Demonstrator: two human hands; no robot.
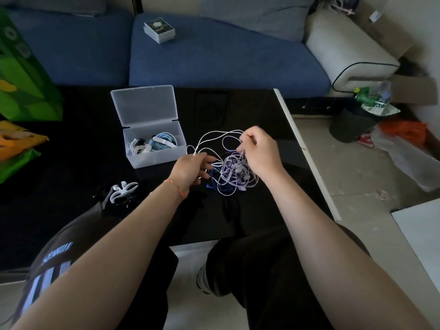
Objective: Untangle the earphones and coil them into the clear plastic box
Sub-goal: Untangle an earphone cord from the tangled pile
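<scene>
Under right hand, earphone tangle partly hidden.

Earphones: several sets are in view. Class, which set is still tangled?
The purple and white earphones held between the left hand and right hand. The blue set lies coiled in the clear plastic box.

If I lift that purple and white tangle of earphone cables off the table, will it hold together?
The tangle of thin purple and white earphone cables looks floppy: loops droop between the left hand and right hand. It would likely lift as one knotted clump. Probably light, with earbuds dangling and snagging.
</scene>
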